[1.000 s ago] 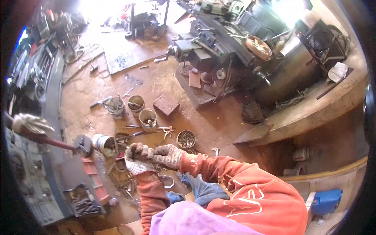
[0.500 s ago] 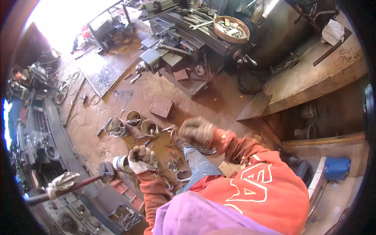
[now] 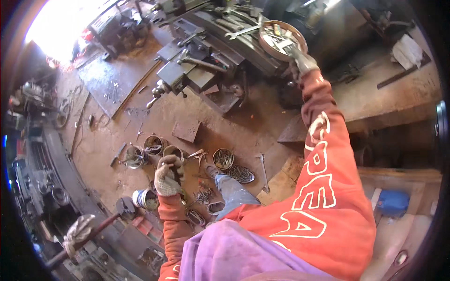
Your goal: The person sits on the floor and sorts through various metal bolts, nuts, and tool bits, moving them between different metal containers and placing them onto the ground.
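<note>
My right hand (image 3: 302, 64), in a dirty glove, reaches far out to a round, shallow reddish-brown container (image 3: 269, 50) on the machine. Its fingertips are at the container's near rim, over the metal pieces (image 3: 281, 41) inside; blur hides whether they grip any. My left hand (image 3: 169, 177), in a whitish knit glove with dark fingers, hovers above the floor beside the small buckets. Its fingers are curled in, and what they hold, if anything, is hidden. An open-end wrench (image 3: 244, 32) lies on the machine left of the container.
A milling machine (image 3: 187, 70) with handles fills the top. On the floor are buckets (image 3: 135, 157), a tin of small metal pieces (image 3: 223, 159), a long wrench (image 3: 264, 173), a block (image 3: 186, 131) and a hammer (image 3: 118, 154). A curved bench (image 3: 365, 100) stands right; a bar with a rag (image 3: 78, 232) juts in left.
My right hand has gone from above the floor, up and right, to the round container. The tin and long wrench on the floor now show. My left hand stays low, fingers curled.
</note>
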Demonstrator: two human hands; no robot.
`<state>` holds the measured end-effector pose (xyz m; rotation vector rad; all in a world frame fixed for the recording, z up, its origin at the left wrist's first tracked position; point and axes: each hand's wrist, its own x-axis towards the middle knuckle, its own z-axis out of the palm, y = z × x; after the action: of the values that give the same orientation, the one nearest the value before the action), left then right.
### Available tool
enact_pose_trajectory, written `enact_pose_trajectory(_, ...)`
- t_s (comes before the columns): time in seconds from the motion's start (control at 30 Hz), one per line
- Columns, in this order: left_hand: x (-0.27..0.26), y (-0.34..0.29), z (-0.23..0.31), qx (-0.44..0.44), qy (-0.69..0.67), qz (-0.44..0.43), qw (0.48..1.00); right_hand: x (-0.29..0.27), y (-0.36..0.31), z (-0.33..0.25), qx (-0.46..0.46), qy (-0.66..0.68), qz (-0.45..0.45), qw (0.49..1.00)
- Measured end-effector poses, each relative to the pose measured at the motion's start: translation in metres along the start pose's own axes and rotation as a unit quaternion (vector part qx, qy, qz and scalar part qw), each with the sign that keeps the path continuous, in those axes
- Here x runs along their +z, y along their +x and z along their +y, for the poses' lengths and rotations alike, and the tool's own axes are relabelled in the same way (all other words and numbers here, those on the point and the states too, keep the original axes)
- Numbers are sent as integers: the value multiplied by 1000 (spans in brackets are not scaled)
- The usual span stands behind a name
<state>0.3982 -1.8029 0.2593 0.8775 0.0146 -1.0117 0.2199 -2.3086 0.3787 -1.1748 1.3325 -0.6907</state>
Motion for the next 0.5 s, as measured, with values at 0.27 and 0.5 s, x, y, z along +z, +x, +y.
enact_pose_trajectory(0.27,19,35,-4,-28,-168,8,985,51,-103,127,215,376,-406,804)
enact_pose_trajectory(0.5,27,26,-10,-4,-297,-99,950,131,-206,150,411,449,-397,687)
